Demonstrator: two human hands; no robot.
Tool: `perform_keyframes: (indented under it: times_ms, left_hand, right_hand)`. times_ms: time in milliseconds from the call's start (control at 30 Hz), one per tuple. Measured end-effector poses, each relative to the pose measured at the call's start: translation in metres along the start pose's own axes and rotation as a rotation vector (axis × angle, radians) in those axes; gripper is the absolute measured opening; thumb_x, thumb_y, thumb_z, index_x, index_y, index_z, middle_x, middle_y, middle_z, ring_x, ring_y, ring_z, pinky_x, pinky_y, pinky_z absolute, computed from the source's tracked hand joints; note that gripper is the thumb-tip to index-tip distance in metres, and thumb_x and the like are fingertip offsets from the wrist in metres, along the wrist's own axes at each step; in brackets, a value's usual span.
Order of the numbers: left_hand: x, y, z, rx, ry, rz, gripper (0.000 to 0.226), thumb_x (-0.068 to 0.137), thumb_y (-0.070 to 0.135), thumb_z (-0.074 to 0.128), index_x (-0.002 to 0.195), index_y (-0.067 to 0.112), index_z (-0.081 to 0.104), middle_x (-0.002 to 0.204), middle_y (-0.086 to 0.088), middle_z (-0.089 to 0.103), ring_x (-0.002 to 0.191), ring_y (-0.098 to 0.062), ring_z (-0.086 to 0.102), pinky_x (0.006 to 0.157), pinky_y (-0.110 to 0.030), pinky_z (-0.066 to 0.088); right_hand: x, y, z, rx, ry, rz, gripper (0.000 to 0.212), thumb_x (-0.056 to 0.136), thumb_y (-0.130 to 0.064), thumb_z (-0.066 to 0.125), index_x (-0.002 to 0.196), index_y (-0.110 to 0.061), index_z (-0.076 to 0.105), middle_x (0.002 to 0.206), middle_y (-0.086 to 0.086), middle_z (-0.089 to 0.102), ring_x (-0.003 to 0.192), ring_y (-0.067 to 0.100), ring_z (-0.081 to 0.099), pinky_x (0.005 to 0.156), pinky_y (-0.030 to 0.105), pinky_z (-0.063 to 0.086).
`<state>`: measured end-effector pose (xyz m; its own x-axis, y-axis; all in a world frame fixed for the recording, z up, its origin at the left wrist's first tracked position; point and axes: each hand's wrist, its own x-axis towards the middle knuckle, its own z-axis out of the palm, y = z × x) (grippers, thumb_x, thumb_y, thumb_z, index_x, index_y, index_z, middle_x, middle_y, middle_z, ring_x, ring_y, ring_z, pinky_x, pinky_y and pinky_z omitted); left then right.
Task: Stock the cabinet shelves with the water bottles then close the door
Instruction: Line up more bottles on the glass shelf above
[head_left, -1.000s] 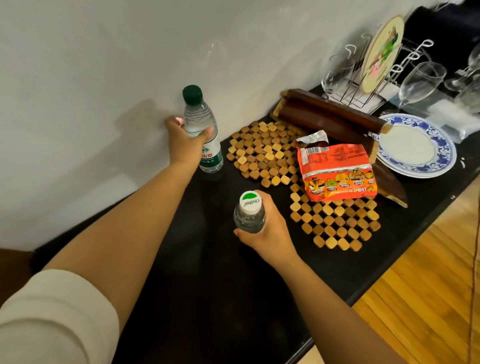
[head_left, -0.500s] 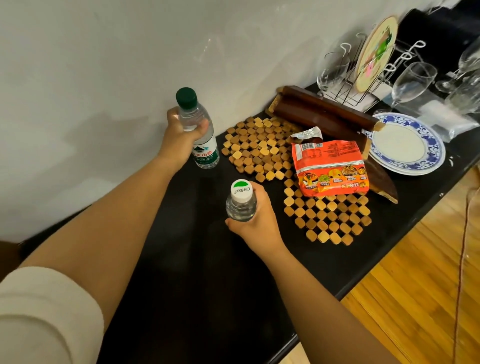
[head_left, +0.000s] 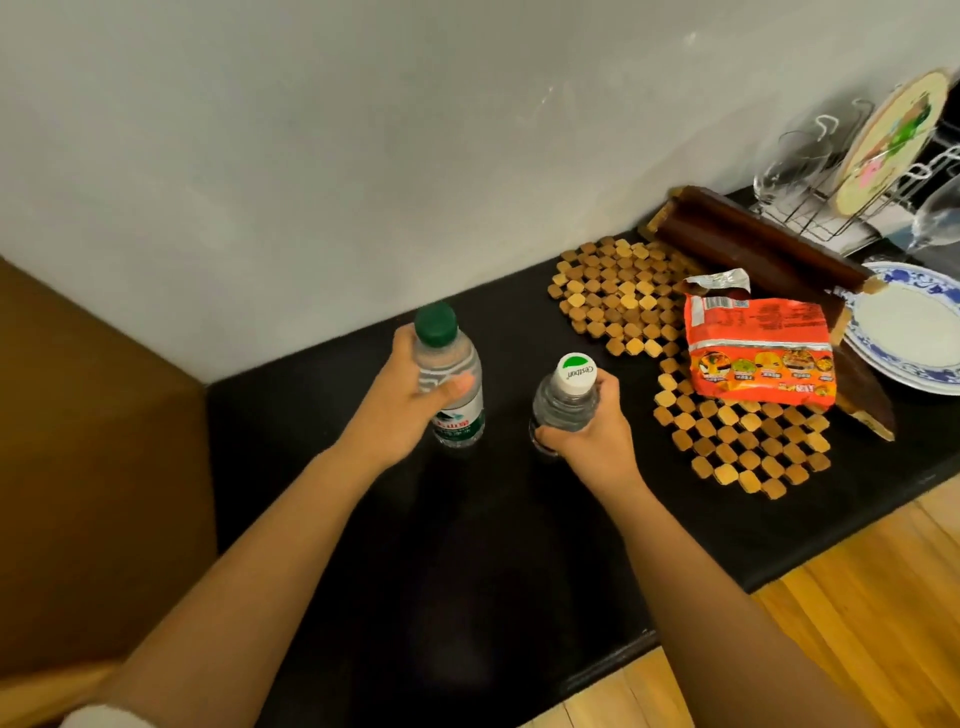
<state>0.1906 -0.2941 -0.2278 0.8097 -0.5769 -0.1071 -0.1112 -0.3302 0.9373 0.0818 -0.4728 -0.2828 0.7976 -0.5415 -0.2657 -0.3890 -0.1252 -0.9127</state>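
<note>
My left hand (head_left: 397, 402) grips a clear water bottle with a dark green cap (head_left: 451, 374) and a green-red label, held upright just above the black countertop (head_left: 467, 561). My right hand (head_left: 589, 441) grips a second clear water bottle with a white and green cap (head_left: 567, 397), also upright and close to the first. The two bottles are about a hand's width apart. No cabinet shelves or door are identifiable in view.
A brown wooden panel (head_left: 93, 467) stands at the left. Right of the hands lie wooden trivet mats (head_left: 618, 296), an orange snack packet (head_left: 761, 348), a dark wooden tray (head_left: 763, 249), a blue-rimmed plate (head_left: 914, 338), and a rack with glasses (head_left: 841, 171). Wooden floor (head_left: 857, 623) shows below.
Both hands have drawn the bottles back from the wall and leftward, away from the trivets. The green-capped bottle has been lifted off its spot by the wall. The view swung left, revealing the brown panel.
</note>
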Motion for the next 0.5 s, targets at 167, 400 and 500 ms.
perform_keyframes:
  times_ms: [167,400,500]
  left_hand:
    - [-0.075,-0.013,-0.025,-0.046,0.041,-0.076,0.058,0.078,0.029,0.068,0.122,0.040,0.032,0.114,0.020,0.056,0.105,0.016,0.052,0.078,0.002,0.040]
    - [-0.174,-0.037,-0.059,-0.017,0.112,-0.115,0.070,0.071,0.049,0.066,0.129,0.030,0.031,0.119,0.017,0.054,0.114,0.003,0.051,0.096,-0.018,0.040]
    - [-0.207,-0.047,-0.066,0.025,0.148,-0.104,0.067,0.074,0.047,0.066,0.129,0.031,0.030,0.117,0.016,0.052,0.114,0.000,0.050,0.098,-0.024,0.040]
  right_hand:
    - [-0.031,0.002,0.032,-0.023,-0.129,-0.011,0.081,0.063,-0.006,0.079,0.114,-0.043,0.028,0.110,-0.015,0.048,0.111,0.009,0.047,0.087,0.025,0.040]
    - [-0.091,-0.003,0.089,-0.107,-0.392,-0.102,0.078,0.060,-0.010,0.083,0.103,-0.051,0.032,0.098,-0.028,0.048,0.092,-0.010,0.051,0.065,0.004,0.039]
    - [-0.128,-0.004,0.118,-0.133,-0.497,-0.168,0.073,0.057,-0.007,0.084,0.101,-0.048,0.041,0.099,-0.022,0.055,0.093,-0.016,0.054,0.069,0.001,0.044]
